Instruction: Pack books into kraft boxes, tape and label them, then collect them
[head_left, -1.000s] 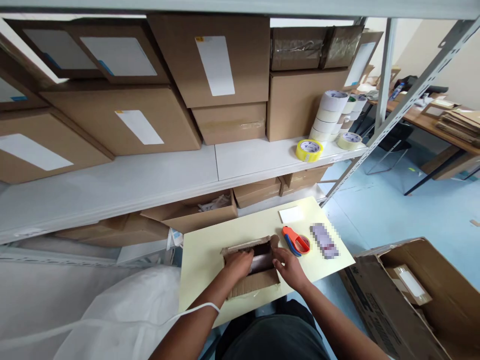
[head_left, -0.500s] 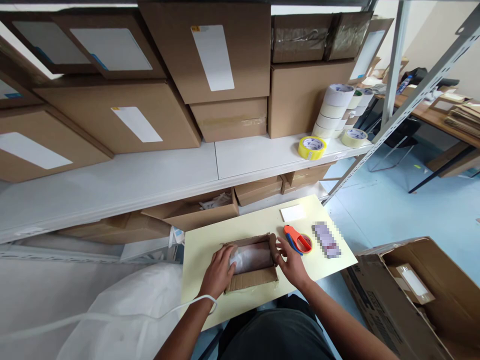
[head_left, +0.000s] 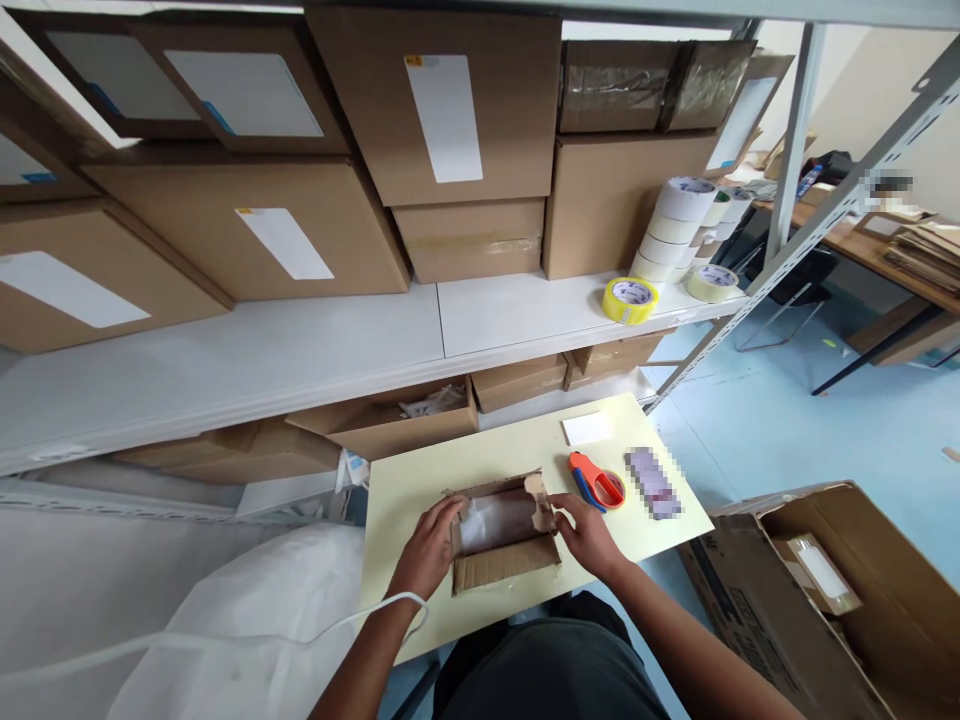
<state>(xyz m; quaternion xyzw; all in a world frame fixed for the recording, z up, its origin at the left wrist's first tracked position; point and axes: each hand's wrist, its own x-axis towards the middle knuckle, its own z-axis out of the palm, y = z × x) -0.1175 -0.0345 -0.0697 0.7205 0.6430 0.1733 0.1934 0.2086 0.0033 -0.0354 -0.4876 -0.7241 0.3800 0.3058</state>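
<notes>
A small open cardboard box [head_left: 506, 562] sits on the pale yellow tabletop, with a white wrapped item [head_left: 495, 520] inside it. My left hand [head_left: 427, 545] grips the box's left end, fingers curled over the rim. At the opposite end, my right hand [head_left: 585, 530] has its fingers closed on the short end flap [head_left: 540, 502], which leans over the opening. Just beyond that hand lies an orange and blue tape dispenser [head_left: 596, 482] with a roll in it. The right fingertips are partly hidden behind the flap.
A white card [head_left: 587, 428] and a blurred purple item [head_left: 652, 483] lie on the tabletop [head_left: 412, 480]. Behind stands a shelf [head_left: 337, 335] with cartons and tape rolls [head_left: 630, 300]. A large open carton [head_left: 780, 600] is at right, white sheeting [head_left: 247, 620] at left.
The right end flap has tipped inward over the box opening, showing its lighter face. My left hand has drawn back slightly to the box's left edge.
</notes>
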